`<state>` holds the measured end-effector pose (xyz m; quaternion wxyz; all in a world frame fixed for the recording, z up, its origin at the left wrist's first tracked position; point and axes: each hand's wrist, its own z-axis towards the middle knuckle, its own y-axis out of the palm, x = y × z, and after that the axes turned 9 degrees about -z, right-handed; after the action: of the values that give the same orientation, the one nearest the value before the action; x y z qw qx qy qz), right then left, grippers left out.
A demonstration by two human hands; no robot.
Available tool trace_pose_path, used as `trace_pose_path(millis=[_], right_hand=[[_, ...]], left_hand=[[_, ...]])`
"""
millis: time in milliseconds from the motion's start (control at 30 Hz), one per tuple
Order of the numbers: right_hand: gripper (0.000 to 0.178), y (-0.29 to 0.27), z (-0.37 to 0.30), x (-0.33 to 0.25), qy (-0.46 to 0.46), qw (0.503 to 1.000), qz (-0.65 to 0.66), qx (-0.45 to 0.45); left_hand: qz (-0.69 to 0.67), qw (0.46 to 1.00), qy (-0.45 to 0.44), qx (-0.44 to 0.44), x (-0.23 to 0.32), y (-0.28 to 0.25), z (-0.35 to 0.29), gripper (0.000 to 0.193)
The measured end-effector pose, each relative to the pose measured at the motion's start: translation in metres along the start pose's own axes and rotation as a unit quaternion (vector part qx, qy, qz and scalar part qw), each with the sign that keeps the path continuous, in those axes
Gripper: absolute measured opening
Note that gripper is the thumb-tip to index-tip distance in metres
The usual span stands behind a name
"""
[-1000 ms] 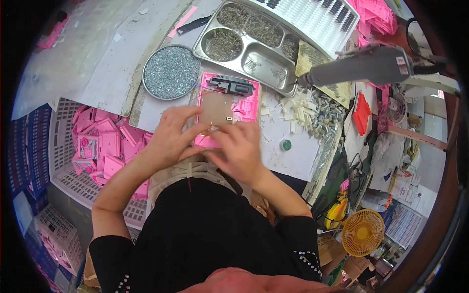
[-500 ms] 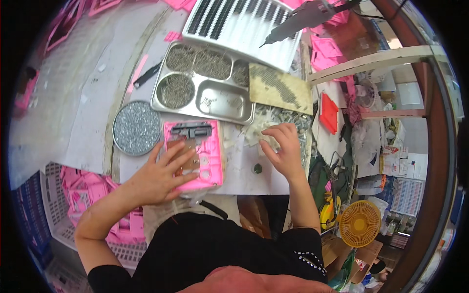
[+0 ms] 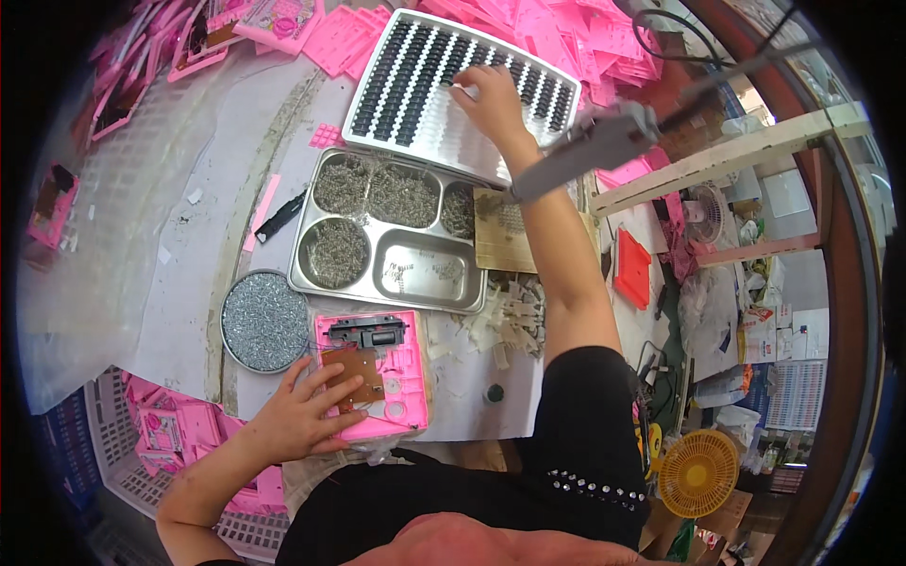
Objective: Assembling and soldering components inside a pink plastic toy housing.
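Note:
A pink plastic housing (image 3: 413, 363) lies at the table's near edge, holding a grey mechanism (image 3: 370, 332) and a brown circuit board (image 3: 354, 370). My left hand (image 3: 300, 412) rests on its left side, fingers spread over the board. At the far side, my right hand (image 3: 491, 102) reaches over a white tray (image 3: 451, 156) lined with rows of small black parts. Its thumb and fingertips come together at the rows; whatever is between them is too small to make out.
A grey electric screwdriver (image 3: 590, 151) hangs across my right forearm. A steel compartment tray (image 3: 363, 288) of small screws and springs stands mid-table, beside a round dish of metal pieces (image 3: 264, 321). Pink parts pile up behind; a crate (image 3: 123, 462) holds more at left.
My right hand has moved from above the table by the housing, far forward to the white tray. My left hand stays on the housing. The view has shifted, showing more of the far side.

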<state>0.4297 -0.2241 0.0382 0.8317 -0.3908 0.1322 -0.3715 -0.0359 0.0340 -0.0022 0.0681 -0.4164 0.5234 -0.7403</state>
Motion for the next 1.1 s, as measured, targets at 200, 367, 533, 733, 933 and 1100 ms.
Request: trace_pose_path(millis=[200, 367, 533, 733, 933, 1100], right_hand=[[0.011, 0.029, 0.029, -0.009, 0.024, 0.992, -0.104, -0.074], [0.023, 0.0, 0.011, 0.037, 0.175, 0.968, 0.175, -0.033], [0.028, -0.156, -0.137, -0.054, 0.412, 0.758, 0.483, 0.15], [0.015, -0.223, -0.279, -0.263, 0.358, 0.824, 0.393, -0.198], [0.024, -0.208, -0.27, -0.288, 0.122, 0.956, 0.21, -0.166], [0.026, -0.205, -0.267, -0.283, 0.097, 0.954, 0.218, -0.182]], left_hand=[[-0.017, 1.0, -0.017, 0.005, 0.0, 0.002, -0.003, 0.058], [-0.002, 1.0, -0.016, 0.007, -0.001, 0.005, -0.002, 0.061], [-0.001, 1.0, -0.019, 0.012, -0.002, 0.003, -0.004, 0.06], [-0.01, 1.0, -0.001, 0.024, -0.003, 0.009, -0.002, 0.061], [-0.011, 1.0, 0.002, 0.027, -0.002, 0.007, -0.003, 0.062], [-0.023, 0.999, 0.004, 0.032, -0.003, 0.009, -0.003, 0.061]])
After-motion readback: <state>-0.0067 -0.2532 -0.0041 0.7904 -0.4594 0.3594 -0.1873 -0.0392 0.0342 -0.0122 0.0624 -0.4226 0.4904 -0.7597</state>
